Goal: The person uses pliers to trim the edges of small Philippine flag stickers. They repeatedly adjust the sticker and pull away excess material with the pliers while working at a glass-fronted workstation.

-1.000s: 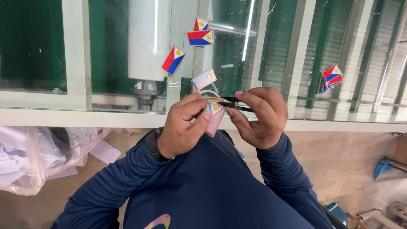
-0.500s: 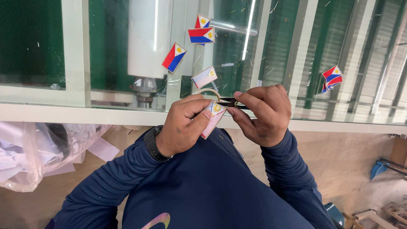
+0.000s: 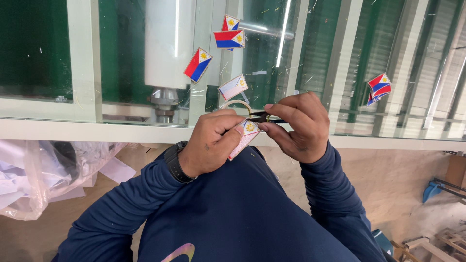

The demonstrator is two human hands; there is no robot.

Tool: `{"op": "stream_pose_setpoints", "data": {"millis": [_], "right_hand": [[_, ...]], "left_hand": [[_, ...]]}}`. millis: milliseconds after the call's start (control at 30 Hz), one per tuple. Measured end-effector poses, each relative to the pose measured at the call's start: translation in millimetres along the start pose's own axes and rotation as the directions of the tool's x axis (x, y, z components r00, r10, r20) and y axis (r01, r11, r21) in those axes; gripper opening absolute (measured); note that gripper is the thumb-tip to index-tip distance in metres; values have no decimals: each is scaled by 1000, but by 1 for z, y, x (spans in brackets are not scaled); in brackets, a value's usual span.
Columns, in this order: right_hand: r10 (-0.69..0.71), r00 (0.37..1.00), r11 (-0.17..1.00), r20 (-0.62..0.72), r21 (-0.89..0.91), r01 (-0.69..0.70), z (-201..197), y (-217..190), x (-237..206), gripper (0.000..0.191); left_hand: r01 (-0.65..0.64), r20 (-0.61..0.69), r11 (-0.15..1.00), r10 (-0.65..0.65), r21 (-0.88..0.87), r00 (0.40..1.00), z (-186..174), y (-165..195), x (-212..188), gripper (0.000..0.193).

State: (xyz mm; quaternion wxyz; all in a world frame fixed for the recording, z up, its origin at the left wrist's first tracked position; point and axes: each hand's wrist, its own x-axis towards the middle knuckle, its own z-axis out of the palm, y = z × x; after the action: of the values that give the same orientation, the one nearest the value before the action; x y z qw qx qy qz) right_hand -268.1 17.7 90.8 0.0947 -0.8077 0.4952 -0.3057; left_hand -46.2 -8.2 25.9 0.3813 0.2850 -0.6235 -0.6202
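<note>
left hand [image 3: 211,145] pinching a small flag patch [image 3: 246,135], right hand [image 3: 293,127] clamped on black snips [image 3: 262,117] right at its top edge, hands close tog

Left hand [image 3: 209,144] at centre frame, knuckles up, fingers curled shut in a pinch, thumb pointing toward 2 o'clock. Right hand [image 3: 296,127] just at its 3 o'clock, fingertips touching the left's, fingers bent in a closed pinch. Both forearms in dark blue sleeves, running back toward 6 o'clock, elbows splayed.
</note>
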Motion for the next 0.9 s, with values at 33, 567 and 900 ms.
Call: {"op": "stream_pose_setpoints", "data": {"millis": [33, 567, 900], "right_hand": [[-7, 1000, 1000, -1, -9, 7, 0, 1, 0, 38], [-13, 994, 999, 112, 44, 9, -14, 11, 0, 38], [-93, 977, 996, 192, 0, 95, -17, 14, 2, 37]], "left_hand": [[11, 3, 1000, -11, -5, 1000, 0, 0, 0, 23], [186, 16, 974, -185, -130, 983, 6, -4, 3, 25], [203, 44, 970, -199, -133, 979, 8, -8, 3, 21]]}}
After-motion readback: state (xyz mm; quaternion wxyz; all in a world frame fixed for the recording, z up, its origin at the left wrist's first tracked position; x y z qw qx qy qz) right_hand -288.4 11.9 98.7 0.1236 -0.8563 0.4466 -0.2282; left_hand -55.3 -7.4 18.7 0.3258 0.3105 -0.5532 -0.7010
